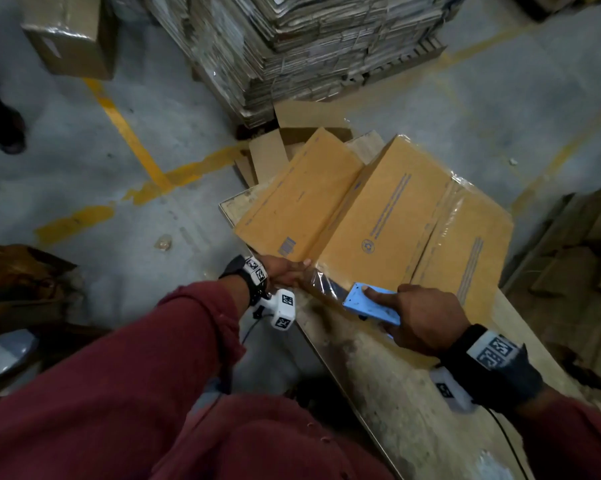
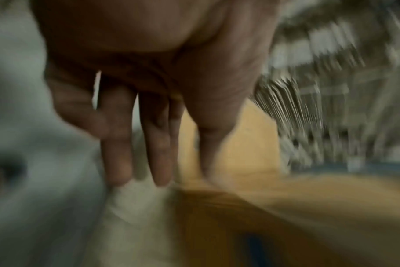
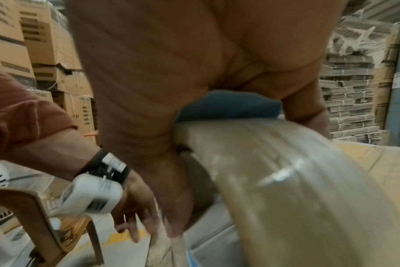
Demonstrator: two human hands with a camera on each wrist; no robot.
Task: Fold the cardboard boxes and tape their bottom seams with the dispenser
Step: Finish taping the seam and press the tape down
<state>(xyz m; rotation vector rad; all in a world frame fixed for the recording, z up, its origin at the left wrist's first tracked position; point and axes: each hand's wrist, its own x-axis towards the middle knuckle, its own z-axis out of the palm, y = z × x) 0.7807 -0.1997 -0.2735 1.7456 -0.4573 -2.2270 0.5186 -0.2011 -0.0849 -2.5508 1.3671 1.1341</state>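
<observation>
Head view: a cardboard box point(image 1: 372, 216) lies on the desk point(image 1: 389, 386) with its bottom flaps upward, a strip of clear tape point(image 1: 321, 284) at its near edge.
Right hand point(image 1: 420, 320): wrapped around a blue tape dispenser point(image 1: 368, 303), index finger stretched along its top; the dispenser sits at the box's near edge.
Left hand point(image 1: 287, 270): rests against the box's near left corner, at the end of the tape.
Left wrist view: blurred; the fingers point(image 2: 117, 144) hang straight and loose beside the box edge point(image 2: 228, 144), closed around nothing.
Right wrist view: the palm point(image 3: 194, 72) clasps the blue dispenser body point(image 3: 226, 106) above the roll of clear tape point(image 3: 274, 171); the left hand point(image 3: 130, 204) shows below, fingers spread.
Sleeves: dark red point(image 1: 146, 375).
Surroundings: a tall stack of flattened cartons point(image 1: 292, 39) stands on the floor behind the desk; yellow floor lines point(image 1: 129, 140) run to the left.
</observation>
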